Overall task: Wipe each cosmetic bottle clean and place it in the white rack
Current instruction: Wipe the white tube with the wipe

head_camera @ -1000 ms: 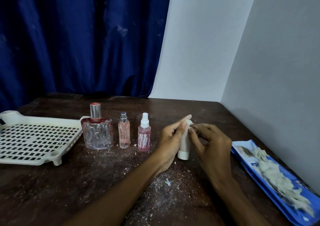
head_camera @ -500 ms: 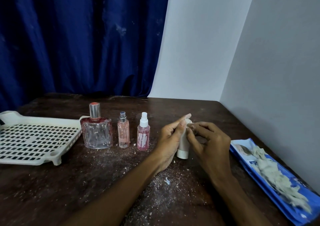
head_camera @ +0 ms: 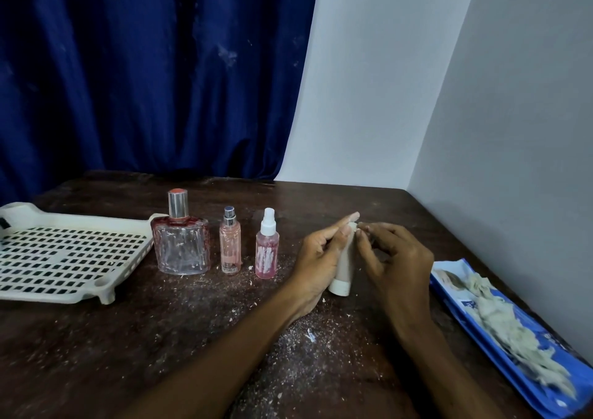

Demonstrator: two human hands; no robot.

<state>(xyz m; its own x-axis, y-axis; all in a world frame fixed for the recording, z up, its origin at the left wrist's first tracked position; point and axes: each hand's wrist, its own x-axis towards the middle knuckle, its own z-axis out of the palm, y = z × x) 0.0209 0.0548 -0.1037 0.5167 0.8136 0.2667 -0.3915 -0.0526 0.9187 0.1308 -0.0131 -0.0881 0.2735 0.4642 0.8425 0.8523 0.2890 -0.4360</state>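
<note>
Head view: the white tube point(head_camera: 342, 266) stands cap-down on the tabletop point(head_camera: 192, 338), its long axis near upright, between both hands. The left hand point(head_camera: 321, 258) grips its body; the right hand point(head_camera: 396, 258) pinches its top end. The white rack point(head_camera: 64, 258) lies well off beyond the left hand. Since half a second ago, grips and tube have barely shifted.

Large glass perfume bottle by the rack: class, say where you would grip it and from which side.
Probably the glass body, from above, thumb on the near face and fingers behind. The white rack crowds its left and the slim pink bottle stands on its right; the silver cap might pull off.
</note>
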